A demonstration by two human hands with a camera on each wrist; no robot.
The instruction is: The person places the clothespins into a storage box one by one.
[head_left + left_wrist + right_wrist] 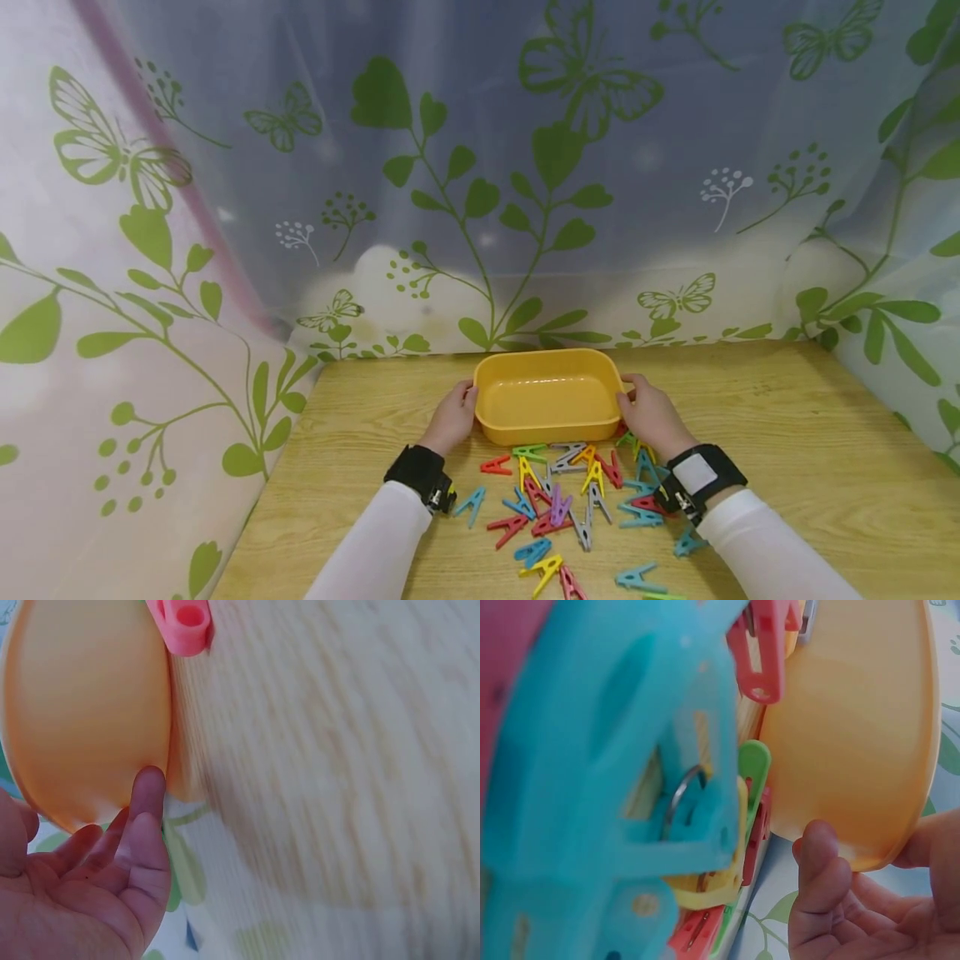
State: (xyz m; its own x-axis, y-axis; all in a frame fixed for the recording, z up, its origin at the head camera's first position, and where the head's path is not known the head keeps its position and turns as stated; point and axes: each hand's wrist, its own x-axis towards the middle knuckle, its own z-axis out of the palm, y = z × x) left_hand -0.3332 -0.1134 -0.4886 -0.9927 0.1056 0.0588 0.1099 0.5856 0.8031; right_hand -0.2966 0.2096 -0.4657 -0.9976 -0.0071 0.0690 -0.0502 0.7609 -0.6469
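Observation:
A yellow plastic basin, rectangular with rounded corners and nothing in it, stands at the back of the wooden table. My left hand grips its left end, fingers against the outer wall in the left wrist view. At the other end my right hand holds the basin, with thumb at the rim and fingers curled on the wall in the right wrist view. In front of the basin lie many loose clothespins, among them a purple clothespin and a yellow clothespin. Light-blue clothespins lie beneath my right wrist.
A patterned curtain with green leaves and butterflies hangs behind the table and along both sides. Clothespins spread from the basin's front wall toward the near edge, mostly between my forearms.

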